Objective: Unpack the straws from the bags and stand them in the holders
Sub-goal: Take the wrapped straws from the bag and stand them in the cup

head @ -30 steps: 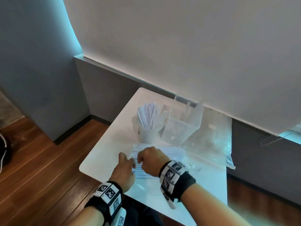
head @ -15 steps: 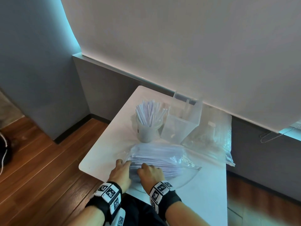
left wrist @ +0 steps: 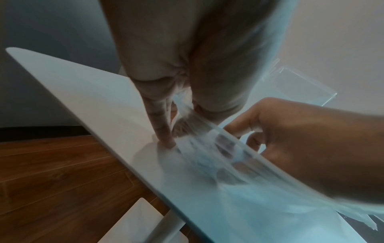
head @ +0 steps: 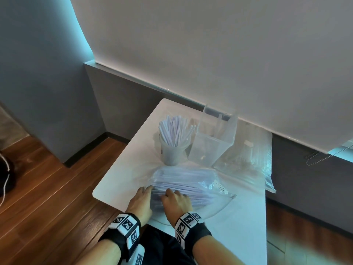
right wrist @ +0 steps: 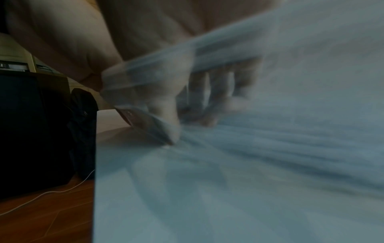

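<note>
A clear bag full of white straws (head: 187,180) lies across the near part of the white table (head: 122,180). My left hand (head: 147,190) pinches the bag's left end between thumb and fingers (left wrist: 166,133). My right hand (head: 170,196) sits just beside it, fingers curled into the same end of the plastic (right wrist: 207,102); that view is blurred. Behind the bag a translucent round cup (head: 172,153) holds several white straws (head: 175,131) upright. To its right stands a clear square holder (head: 210,146) with hardly anything in it.
A second clear bag (head: 248,161) lies at the table's back right, against the grey wall. The table's front edge is right under my wrists. Wooden floor (head: 47,188) lies to the left, with a dark bag and a white cable on it.
Both hands have dropped from above the bag to its near left end and taken hold there. The bag now lies fuller in view, closer to me.
</note>
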`<action>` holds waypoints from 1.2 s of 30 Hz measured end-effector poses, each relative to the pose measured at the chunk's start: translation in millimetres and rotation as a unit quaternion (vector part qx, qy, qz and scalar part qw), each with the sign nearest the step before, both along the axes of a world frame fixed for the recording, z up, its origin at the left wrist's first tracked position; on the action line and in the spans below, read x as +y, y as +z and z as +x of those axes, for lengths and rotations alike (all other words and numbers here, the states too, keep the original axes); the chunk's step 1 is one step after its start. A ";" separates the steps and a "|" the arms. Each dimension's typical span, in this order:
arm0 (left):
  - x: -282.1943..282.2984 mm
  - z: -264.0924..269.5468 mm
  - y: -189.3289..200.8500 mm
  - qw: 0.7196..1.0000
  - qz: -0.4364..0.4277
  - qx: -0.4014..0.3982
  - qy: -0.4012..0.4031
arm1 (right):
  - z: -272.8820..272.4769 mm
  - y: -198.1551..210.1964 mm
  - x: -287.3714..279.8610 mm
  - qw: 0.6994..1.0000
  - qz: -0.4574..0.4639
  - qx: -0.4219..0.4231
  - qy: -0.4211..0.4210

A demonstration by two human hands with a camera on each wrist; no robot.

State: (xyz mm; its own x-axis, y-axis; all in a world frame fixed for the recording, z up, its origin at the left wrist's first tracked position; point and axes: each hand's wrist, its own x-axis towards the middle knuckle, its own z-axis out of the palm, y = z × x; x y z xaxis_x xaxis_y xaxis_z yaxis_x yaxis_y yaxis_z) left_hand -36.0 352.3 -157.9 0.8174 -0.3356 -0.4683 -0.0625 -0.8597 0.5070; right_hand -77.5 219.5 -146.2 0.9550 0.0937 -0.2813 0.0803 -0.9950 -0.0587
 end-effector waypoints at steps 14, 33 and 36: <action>5.6 5.0 -14.3 1.000 -0.029 -0.005 0.010 | 3.6 -16.6 7.1 0.998 -0.011 -0.046 -0.050; 6.7 3.6 -19.4 0.999 -0.049 -0.018 0.008 | 1.1 -24.4 4.3 0.998 -0.044 -0.025 -0.025; 6.4 3.7 -19.0 0.999 -0.050 -0.019 0.009 | 0.8 -24.7 4.4 0.999 -0.044 -0.011 -0.029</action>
State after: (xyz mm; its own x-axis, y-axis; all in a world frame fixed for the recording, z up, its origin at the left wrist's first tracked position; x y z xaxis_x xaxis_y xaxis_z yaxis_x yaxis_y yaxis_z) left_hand -32.3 358.7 -176.8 0.8403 -0.3649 -0.4010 -0.0690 -0.8055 0.5886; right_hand -76.7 223.9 -170.9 0.9641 0.0147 -0.2651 0.0234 -0.9993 0.0298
